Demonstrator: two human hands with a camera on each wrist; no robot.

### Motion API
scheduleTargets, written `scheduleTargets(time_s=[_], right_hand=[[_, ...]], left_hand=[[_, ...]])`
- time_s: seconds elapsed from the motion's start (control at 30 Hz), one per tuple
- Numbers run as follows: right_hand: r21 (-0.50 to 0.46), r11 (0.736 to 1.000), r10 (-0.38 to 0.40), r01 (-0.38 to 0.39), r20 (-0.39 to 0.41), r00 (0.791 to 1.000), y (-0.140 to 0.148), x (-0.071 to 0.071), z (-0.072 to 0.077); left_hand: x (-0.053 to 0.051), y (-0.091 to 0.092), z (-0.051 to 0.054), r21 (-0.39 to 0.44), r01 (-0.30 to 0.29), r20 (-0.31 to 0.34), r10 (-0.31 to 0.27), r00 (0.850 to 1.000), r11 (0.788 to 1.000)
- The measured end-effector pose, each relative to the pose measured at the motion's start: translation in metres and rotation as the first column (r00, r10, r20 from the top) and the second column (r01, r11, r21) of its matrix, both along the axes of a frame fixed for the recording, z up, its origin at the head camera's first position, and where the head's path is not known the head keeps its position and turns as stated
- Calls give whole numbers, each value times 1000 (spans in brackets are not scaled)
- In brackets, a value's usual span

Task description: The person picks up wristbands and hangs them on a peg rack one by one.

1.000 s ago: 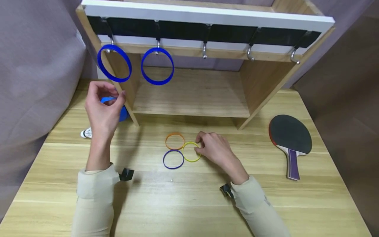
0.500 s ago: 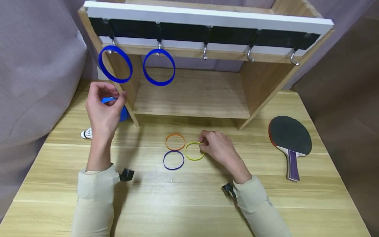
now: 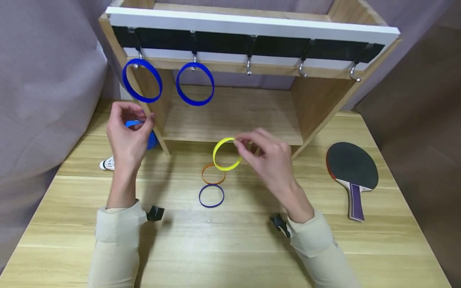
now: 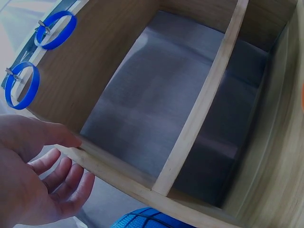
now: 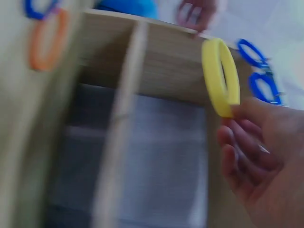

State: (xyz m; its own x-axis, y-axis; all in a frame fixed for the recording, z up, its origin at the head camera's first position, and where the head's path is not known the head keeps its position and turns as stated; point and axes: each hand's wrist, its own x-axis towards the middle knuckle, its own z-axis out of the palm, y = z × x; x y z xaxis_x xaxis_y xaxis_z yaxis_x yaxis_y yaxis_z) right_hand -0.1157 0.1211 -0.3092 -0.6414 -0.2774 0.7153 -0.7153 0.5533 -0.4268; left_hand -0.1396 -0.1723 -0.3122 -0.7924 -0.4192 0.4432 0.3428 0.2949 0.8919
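Observation:
My right hand (image 3: 268, 160) pinches a yellow wristband (image 3: 226, 155) by its right side and holds it tilted above the table. In the right wrist view the yellow wristband (image 5: 219, 78) stands out from between thumb and fingers. My left hand (image 3: 127, 132) is at the front edge of a wooden cabinet's left side panel (image 4: 114, 175), thumb over the edge and curled fingers on the outer side. Two blue wristbands, one (image 3: 142, 81) at the far left and another (image 3: 195, 84) beside it, hang on hooks. An orange wristband (image 3: 213, 182) and a dark blue wristband (image 3: 211, 196) lie on the table.
The cabinet's white top rail (image 3: 252, 24) carries a black strip with more metal hooks (image 3: 249, 68). A table tennis bat (image 3: 352, 166) lies at the right. By the left arm are a shuttlecock (image 3: 107, 163) and a blue object (image 3: 152, 140), partly hidden.
My right hand has drawn the yellow wristband away from the other two and lifted it off the table. The left hand stays at the side panel.

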Motion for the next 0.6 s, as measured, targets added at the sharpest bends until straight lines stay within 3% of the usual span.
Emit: scheduleTargets(time_s=[0.17,0.27,0.43,0.6], right_hand=[[-168,985,-85,50,-210,974,-6,-2,53],[-242,966,-158,91,-271,950,-10,-3,73],[-295,943,-246,153,-309,919,-16,-9,91],[-269,938,-302,217,-328,895,-20,-15,96]], left_hand=[[12,10,19,9,4,8,-4,1000,1000],[13,11,21,12,4,11,-4,1000,1000],[13,10,20,12,7,3,-7,1000,1000],[13,9,21,14,9,2,-9,1000,1000]])
